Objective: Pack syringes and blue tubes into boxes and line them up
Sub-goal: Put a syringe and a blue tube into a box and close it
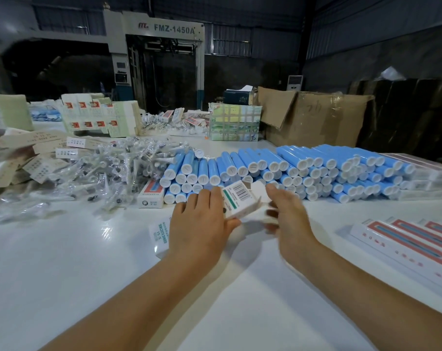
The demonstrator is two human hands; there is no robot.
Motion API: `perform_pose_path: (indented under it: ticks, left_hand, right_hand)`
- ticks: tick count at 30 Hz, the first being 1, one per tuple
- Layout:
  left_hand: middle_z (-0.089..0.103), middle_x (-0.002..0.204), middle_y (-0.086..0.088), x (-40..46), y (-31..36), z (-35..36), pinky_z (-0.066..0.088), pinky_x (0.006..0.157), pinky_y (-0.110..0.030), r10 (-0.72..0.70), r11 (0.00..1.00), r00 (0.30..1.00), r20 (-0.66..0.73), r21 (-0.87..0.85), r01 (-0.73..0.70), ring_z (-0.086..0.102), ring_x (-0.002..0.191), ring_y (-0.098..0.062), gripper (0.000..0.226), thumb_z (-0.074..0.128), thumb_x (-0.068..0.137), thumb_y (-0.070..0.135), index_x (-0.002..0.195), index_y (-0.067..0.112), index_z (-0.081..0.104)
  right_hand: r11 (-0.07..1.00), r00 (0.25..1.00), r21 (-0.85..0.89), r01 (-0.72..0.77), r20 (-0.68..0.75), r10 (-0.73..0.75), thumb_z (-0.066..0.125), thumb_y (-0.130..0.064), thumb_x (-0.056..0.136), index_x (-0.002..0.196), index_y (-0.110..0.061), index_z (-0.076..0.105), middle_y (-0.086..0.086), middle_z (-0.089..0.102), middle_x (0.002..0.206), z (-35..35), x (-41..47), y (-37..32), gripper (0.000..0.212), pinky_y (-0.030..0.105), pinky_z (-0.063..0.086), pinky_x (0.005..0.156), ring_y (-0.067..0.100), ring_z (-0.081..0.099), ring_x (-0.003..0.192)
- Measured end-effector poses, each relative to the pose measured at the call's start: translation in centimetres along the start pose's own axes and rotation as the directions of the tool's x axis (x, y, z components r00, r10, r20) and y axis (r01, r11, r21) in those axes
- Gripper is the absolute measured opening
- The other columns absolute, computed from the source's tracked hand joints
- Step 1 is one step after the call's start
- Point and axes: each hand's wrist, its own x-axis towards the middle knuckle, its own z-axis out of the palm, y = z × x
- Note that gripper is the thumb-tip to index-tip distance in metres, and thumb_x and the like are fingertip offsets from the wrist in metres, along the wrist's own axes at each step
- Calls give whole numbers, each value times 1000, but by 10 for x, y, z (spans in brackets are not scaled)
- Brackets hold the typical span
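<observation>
So right now you've got a white carton [240,202] held between both hands over the middle of the bench [63,262], just in front of the stacked blue tubes [290,171]. Your left hand [202,226] is curled round the carton's near-left side, thumb underneath and fingers up along the barcode face. Your right hand [288,214] is blurred at the carton's right end; it looks like it's working the open flap, but I can't tell whether the fingers are actually pinching it or just touching.

The bit that matters for what comes next: the carton's long axis runs roughly left to right with a tilt, open end toward your right hand, and the tubes lie with their long axes pointing away from you, white caps facing you. The stack sits just beyond your fingertips, so the right hand is the nearer one for pulling a tube, and you'd probably need to turn it to line up with the carton mouth.

The bagged syringes [108,171] are piled toward the left edge, further from both hands, left hand closer. Another printed box [159,236] lies flat partly under your left wrist, and finished boxes [412,244] are lined up at the right edge.
</observation>
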Motion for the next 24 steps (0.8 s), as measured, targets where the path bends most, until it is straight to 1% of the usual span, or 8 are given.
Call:
perform_pose_path:
  ticks: [2,4,7,9,11,14,19,24]
  left_hand:
    - [41,133,1,-2,5,-1,30,94,-31,34,999,999,1,-16,-34,40,120,-20,74,32,89,64,145,17,21]
    - [45,131,-2,-3,10,-3,32,95,-33,58,997,998,23,-46,-57,43,117,-22,72,38,91,59,145,13,26]
    - [61,111,-10,-4,15,-9,46,82,-38,86,996,996,37,-14,-86,59,97,-27,71,62,82,53,130,2,51]
    - [62,108,-11,-5,18,-10,48,80,-38,115,993,993,28,-9,-115,60,94,-27,72,66,79,53,127,0,53]
    - [59,113,-11,-6,17,-9,45,85,-38,157,988,988,1,2,-157,57,100,-27,72,57,85,55,131,0,49]
    - [66,92,-10,-9,15,-9,52,69,-35,182,981,982,-42,76,-178,64,81,-26,64,65,78,52,114,-1,64]
    - [64,102,-11,-11,10,-6,50,75,-39,197,979,980,-32,68,-195,61,89,-27,65,58,85,53,123,0,58]
    - [67,88,-13,-9,7,-5,52,62,-38,168,986,979,-112,21,-167,64,73,-28,68,81,64,47,109,-2,66]
  right_hand:
    - [909,932,265,-320,261,252,72,-34,70,106,-6,63,17,66,103,8,-4,3,47,37,55,65,27,62,87]
    - [885,918,333,-326,335,212,72,-22,66,105,-1,63,19,70,94,12,-5,6,45,35,57,56,28,69,80]
    - [966,975,242,-89,221,35,65,-3,81,96,1,64,15,72,81,11,-1,12,16,32,58,58,22,71,71]
    - [976,966,-104,189,200,-165,58,-4,89,90,-7,65,4,72,74,6,-2,13,8,26,55,58,13,70,70]
    - [765,891,-460,450,285,-352,50,-12,94,88,-16,62,-3,68,76,3,-5,16,14,20,52,57,5,66,70]
    - [565,821,-597,570,376,-431,47,-27,96,94,-22,57,-6,65,82,1,-6,19,12,24,51,63,7,62,73]
    - [974,931,-171,147,358,-78,37,-35,101,97,-16,66,5,74,88,4,-9,12,35,34,58,74,17,71,82]
    - [998,948,-21,55,315,-46,41,-15,99,103,-14,65,9,74,90,4,-7,3,24,34,58,70,19,71,85]
